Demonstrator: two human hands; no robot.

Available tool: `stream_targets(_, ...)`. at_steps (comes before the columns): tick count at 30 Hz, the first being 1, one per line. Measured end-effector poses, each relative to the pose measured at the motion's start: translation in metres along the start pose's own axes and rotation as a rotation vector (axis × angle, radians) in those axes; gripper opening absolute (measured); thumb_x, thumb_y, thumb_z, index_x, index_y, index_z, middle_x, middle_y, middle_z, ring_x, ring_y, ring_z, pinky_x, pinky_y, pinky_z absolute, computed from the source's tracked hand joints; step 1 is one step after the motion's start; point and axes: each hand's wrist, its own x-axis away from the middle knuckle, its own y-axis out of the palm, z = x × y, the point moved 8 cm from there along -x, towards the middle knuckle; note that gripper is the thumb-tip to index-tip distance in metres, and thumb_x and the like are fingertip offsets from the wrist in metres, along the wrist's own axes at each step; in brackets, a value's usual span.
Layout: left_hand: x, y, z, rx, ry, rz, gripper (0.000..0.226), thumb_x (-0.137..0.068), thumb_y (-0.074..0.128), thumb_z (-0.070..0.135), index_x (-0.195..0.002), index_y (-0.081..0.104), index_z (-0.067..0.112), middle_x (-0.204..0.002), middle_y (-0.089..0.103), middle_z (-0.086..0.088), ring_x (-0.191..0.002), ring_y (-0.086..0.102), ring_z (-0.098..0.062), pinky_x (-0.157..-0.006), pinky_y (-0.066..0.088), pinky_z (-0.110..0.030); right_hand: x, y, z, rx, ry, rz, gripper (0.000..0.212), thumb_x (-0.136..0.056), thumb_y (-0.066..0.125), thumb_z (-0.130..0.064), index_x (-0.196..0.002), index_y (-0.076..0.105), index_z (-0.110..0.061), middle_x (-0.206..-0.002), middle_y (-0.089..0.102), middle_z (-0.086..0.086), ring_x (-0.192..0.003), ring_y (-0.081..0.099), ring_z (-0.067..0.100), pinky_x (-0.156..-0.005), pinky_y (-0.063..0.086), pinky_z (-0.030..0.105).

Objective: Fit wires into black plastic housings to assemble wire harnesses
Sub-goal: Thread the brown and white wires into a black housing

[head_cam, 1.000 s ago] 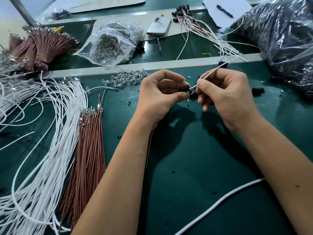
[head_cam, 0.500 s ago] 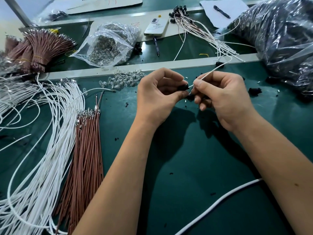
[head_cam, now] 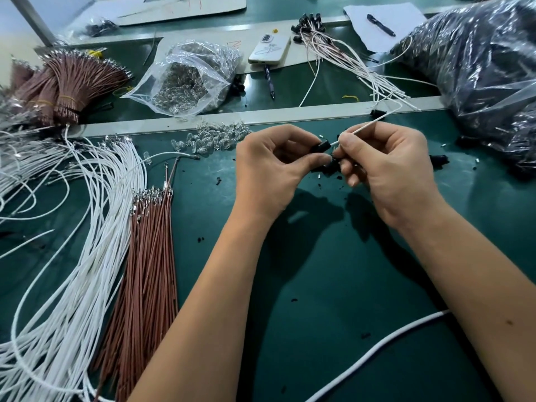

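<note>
My left hand pinches a small black plastic housing between thumb and forefinger, above the green mat. My right hand pinches a thin white wire whose near end meets the housing; the wire runs up and right toward the metal rail. More black housings lie on the mat just under the fingers. Loose white wires and brown wires with metal terminals lie to the left.
A clear bag of small parts, a phone, finished harnesses and a pen on paper lie beyond the rail. A large dark plastic bag fills the right. A thick white cable crosses the near mat.
Both hands stay together at the housing; the right hand has shifted slightly along the white wire. The view has drifted a little.
</note>
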Motion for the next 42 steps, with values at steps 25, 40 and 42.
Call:
stream_targets(25,0.009,0.02,-0.013,0.183,-0.272,-0.186,0.003,-0.086,0.077,0.008,-0.085,0.075,0.008,-0.08,0.076,-0.016,-0.07,0.072,-0.022,-0.068,0.055,-0.026,-0.003,-0.009,-0.001,0.176,-0.014,0.006,0.021,-0.101,0.067,-0.025,-0.09,0.081,-0.014,-0.064,0.06,0.003,-0.052,0.045,0.012,-0.041,0.032,0.019)
stream_targets(40,0.004,0.008,-0.018,0.556,-0.367,-0.029,0.016,-0.085,0.074,0.0,-0.098,0.072,0.007,-0.085,0.076,-0.007,-0.076,0.07,-0.017,-0.074,0.058,-0.025,0.007,0.013,-0.006,0.247,-0.114,-0.123,0.013,-0.096,0.071,-0.03,-0.089,0.077,-0.021,-0.07,0.068,-0.003,-0.057,0.054,0.01,-0.044,0.041,0.022)
stream_targets(42,0.003,0.006,-0.019,0.589,-0.368,-0.007,0.016,-0.085,0.072,-0.003,-0.095,0.073,0.009,-0.083,0.075,-0.003,-0.075,0.069,-0.015,-0.078,0.059,-0.025,0.008,0.016,-0.009,0.343,-0.164,-0.127,0.009,-0.094,0.076,-0.026,-0.087,0.076,-0.021,-0.063,0.067,-0.012,-0.05,0.055,0.003,-0.048,0.042,0.014)
